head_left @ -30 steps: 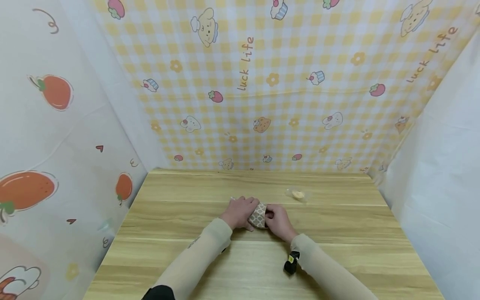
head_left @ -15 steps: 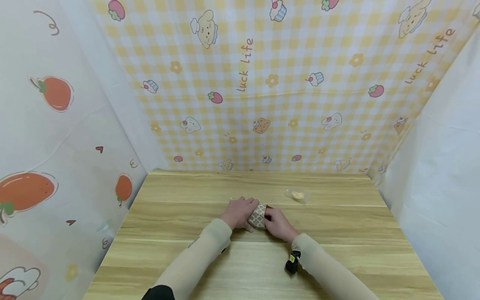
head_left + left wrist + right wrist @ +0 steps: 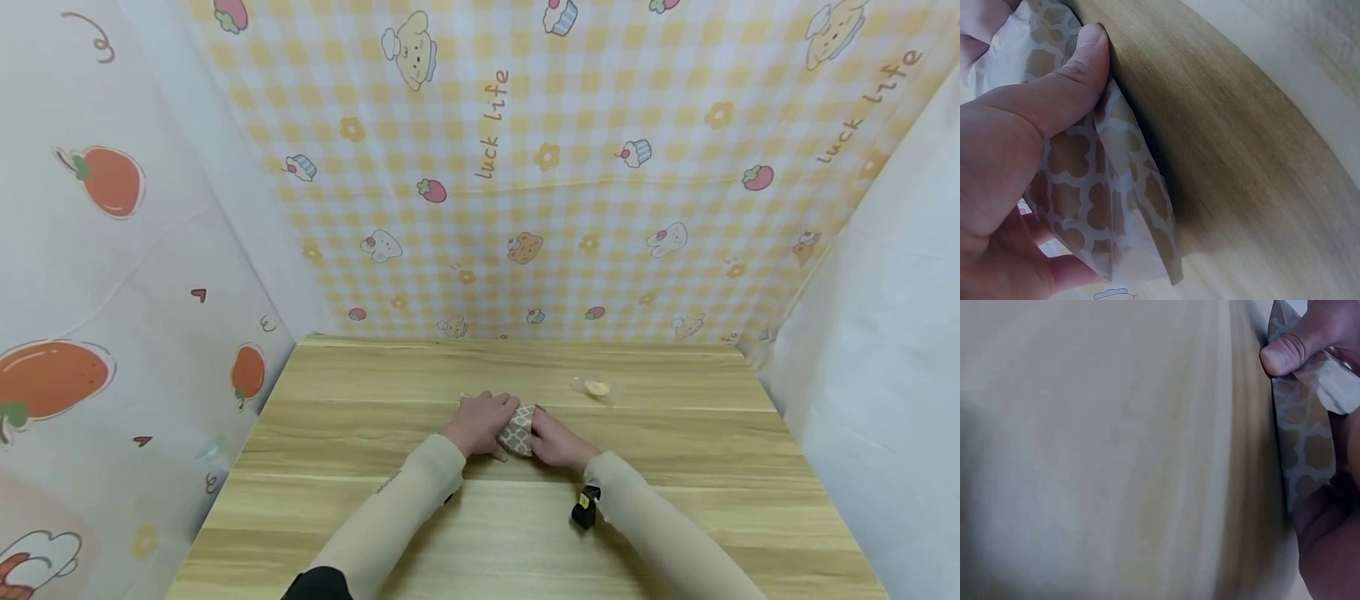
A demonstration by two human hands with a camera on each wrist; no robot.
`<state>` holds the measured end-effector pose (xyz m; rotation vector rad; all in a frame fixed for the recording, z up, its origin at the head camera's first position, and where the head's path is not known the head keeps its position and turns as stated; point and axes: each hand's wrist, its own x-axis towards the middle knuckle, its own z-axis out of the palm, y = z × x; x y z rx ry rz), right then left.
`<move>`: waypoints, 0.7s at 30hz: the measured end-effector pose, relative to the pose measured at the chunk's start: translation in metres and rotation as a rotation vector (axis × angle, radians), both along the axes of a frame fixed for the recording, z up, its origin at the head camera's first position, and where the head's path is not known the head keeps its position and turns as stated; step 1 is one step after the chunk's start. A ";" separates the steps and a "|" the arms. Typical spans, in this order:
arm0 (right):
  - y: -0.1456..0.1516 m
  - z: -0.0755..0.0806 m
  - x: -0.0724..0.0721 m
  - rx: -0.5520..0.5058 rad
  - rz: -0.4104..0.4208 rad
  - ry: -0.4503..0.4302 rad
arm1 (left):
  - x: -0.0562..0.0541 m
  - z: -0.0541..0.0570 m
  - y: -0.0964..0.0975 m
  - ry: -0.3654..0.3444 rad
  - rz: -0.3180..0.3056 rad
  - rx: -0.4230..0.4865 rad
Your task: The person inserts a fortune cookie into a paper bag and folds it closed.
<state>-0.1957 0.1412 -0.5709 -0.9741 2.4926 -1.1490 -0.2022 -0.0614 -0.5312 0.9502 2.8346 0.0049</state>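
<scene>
Beige-and-white lattice-patterned pouch point(image 3: 517, 431) of thin, paper-like material: mouth occupied

Location: near the middle of the pale, wood-grained tabletop point(image 3: 375, 375). The pouch is gripped by the left hand point(image 3: 482, 423), the thumb laid on one face and the fingers on the other.

Change: a second ago, bent fingers of the right hand point(image 3: 561, 442) were shown at the mouth; now they are largely hidden past its edge, and the back of the hand is held flatter. The reach inside is judged to have been deepened; whether something is being placed or withdrawn cannot be told.

Unchanged: small clear plastic packet point(image 3: 580, 385) with a pale, rounded item point(image 3: 597, 389), set beyond the pouch.

Obscured: whether the right fingers are spread, pressed together or pinching cannot be told. Pouch contents are not shown. The right hand is cut off at the right wrist view's edge. In the head view, one end of the pouch is mostly covered by the left hand.
</scene>
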 end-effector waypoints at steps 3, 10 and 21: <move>0.001 0.000 -0.003 0.012 0.050 0.031 | 0.000 0.001 0.000 0.003 -0.004 -0.001; 0.003 0.001 -0.002 0.016 0.091 -0.011 | 0.001 0.001 0.000 -0.004 -0.005 0.009; 0.004 0.003 0.004 -0.068 0.027 -0.191 | 0.001 0.003 0.001 -0.022 0.014 0.011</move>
